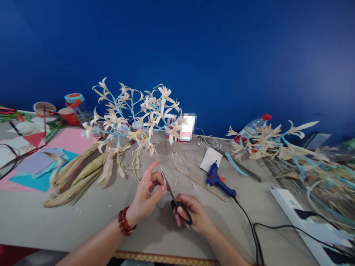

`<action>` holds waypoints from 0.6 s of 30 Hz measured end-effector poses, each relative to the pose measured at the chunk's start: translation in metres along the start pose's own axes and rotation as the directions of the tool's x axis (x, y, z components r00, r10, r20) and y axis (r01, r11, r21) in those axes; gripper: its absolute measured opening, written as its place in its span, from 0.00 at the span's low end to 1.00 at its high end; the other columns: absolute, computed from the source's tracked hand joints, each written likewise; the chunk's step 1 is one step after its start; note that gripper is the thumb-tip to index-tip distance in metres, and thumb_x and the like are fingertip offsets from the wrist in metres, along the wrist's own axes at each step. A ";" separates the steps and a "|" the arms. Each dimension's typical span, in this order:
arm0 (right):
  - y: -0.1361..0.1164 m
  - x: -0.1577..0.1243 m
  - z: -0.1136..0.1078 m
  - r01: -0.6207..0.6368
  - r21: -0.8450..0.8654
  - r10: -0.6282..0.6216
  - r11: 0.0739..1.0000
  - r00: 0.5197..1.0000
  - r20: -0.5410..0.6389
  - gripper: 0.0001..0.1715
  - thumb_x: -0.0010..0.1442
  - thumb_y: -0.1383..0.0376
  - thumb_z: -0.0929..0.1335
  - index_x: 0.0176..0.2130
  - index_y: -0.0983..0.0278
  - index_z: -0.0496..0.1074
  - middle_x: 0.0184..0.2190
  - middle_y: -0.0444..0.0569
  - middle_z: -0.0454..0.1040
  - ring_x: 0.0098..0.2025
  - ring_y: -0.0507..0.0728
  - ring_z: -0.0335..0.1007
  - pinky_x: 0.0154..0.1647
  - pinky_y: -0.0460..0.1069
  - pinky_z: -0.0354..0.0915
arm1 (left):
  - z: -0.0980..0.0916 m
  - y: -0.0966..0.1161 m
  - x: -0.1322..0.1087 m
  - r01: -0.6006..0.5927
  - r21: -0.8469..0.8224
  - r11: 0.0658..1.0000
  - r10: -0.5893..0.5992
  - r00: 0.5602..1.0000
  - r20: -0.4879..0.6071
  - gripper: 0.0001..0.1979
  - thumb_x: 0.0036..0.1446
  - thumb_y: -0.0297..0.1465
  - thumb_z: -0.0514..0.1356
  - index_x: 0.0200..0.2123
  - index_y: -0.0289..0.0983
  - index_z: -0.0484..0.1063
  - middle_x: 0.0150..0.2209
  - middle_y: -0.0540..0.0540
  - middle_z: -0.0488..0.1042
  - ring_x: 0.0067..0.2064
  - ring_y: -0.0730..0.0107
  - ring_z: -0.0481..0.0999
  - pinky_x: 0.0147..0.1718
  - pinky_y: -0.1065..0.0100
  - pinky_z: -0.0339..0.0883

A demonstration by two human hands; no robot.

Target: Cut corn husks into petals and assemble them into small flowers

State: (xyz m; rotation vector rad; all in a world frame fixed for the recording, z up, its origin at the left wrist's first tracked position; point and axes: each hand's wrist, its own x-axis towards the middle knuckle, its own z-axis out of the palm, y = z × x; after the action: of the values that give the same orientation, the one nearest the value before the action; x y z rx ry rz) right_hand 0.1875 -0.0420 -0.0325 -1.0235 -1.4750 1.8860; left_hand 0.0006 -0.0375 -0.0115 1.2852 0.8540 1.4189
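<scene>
As fingers (pixel 179 214) grip scissors (pixel 169 190), flowers (pixel 133 111) in jar (pixel 137 126)

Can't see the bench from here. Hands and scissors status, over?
Left hand pinched shut at the blades, piece too small to tell. Right hand shut on scissors. Glue gun and stick lie right, apart.

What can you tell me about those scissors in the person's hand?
The scissors are small, with slim grey metal blades and black loop handles that look plastic. The right hand grips them, fingers through the loops, above the grey table. The blades point away toward the left hand, whose thumb and finger pinch right beside them. Whether a scrap sits between the blades is too small to tell.
</scene>
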 end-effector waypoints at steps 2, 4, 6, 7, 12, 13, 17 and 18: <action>-0.001 0.000 0.000 -0.003 0.000 0.003 1.000 1.000 0.001 0.33 0.48 0.38 0.68 0.27 0.64 0.64 0.14 0.40 0.68 0.12 0.44 0.50 0.11 0.41 0.47 | 0.000 0.000 0.000 0.005 -0.005 1.000 -0.005 1.000 -0.001 0.32 0.60 0.28 0.57 0.64 0.42 0.46 0.31 0.52 0.66 0.34 0.72 0.69 0.36 0.68 0.62; -0.002 0.000 0.000 -0.009 -0.004 0.009 1.000 1.000 0.003 0.33 0.47 0.37 0.68 0.27 0.64 0.64 0.14 0.40 0.68 0.11 0.44 0.50 0.11 0.41 0.47 | 0.000 0.000 0.001 0.010 -0.012 1.000 -0.010 1.000 0.000 0.32 0.60 0.28 0.57 0.64 0.42 0.46 0.31 0.52 0.66 0.34 0.72 0.68 0.35 0.68 0.62; -0.003 0.000 0.000 -0.016 -0.014 0.016 1.000 1.000 -0.002 0.34 0.47 0.36 0.68 0.27 0.64 0.64 0.14 0.40 0.67 0.11 0.44 0.50 0.11 0.41 0.47 | -0.001 0.000 0.001 0.012 -0.023 1.000 -0.012 1.000 0.005 0.32 0.60 0.28 0.57 0.64 0.42 0.47 0.31 0.52 0.66 0.33 0.72 0.68 0.35 0.68 0.62; -0.003 0.000 0.000 -0.019 -0.020 0.019 1.000 1.000 -0.006 0.34 0.47 0.36 0.68 0.26 0.64 0.64 0.13 0.40 0.67 0.11 0.44 0.49 0.11 0.41 0.46 | -0.001 0.001 0.002 0.011 -0.032 0.999 -0.011 1.000 0.008 0.32 0.60 0.28 0.57 0.64 0.42 0.47 0.31 0.52 0.66 0.33 0.72 0.68 0.36 0.68 0.62; -0.002 0.001 -0.002 -0.014 -0.026 0.013 1.000 0.999 -0.030 0.33 0.46 0.37 0.69 0.24 0.63 0.63 0.12 0.39 0.66 0.11 0.45 0.48 0.11 0.42 0.44 | -0.001 0.002 0.004 0.008 -0.109 0.994 -0.004 0.999 0.031 0.32 0.60 0.28 0.58 0.64 0.41 0.47 0.30 0.52 0.67 0.33 0.71 0.70 0.37 0.65 0.65; -0.002 0.002 -0.002 -0.012 -0.031 0.011 0.999 0.999 -0.036 0.33 0.46 0.37 0.69 0.24 0.63 0.62 0.12 0.39 0.65 0.11 0.45 0.48 0.12 0.42 0.44 | -0.001 0.002 0.004 0.015 -0.128 0.992 -0.010 0.999 0.035 0.32 0.60 0.28 0.58 0.64 0.42 0.47 0.30 0.52 0.67 0.33 0.70 0.71 0.37 0.64 0.65; -0.007 0.001 -0.008 -0.028 -0.151 0.011 0.988 0.993 -0.115 0.30 0.48 0.40 0.69 0.24 0.61 0.59 0.13 0.39 0.64 0.13 0.47 0.53 0.15 0.43 0.49 | -0.001 0.004 0.005 0.053 -0.177 0.983 -0.047 0.998 0.034 0.32 0.59 0.28 0.59 0.63 0.43 0.48 0.30 0.52 0.67 0.32 0.70 0.73 0.35 0.64 0.66; -0.009 0.000 -0.011 -0.029 -0.243 -0.012 0.970 0.986 -0.164 0.28 0.49 0.42 0.69 0.23 0.61 0.59 0.14 0.39 0.65 0.15 0.48 0.56 0.16 0.43 0.51 | -0.002 0.004 0.005 0.061 -0.184 0.981 -0.056 0.998 0.031 0.31 0.59 0.28 0.59 0.62 0.44 0.49 0.31 0.52 0.67 0.32 0.70 0.74 0.35 0.64 0.66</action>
State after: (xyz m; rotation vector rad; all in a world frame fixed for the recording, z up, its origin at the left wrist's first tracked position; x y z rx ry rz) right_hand 0.1960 -0.0340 -0.0247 -1.2672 -1.6339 1.6088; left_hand -0.0015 -0.0332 -0.0063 1.1267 0.7192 1.3972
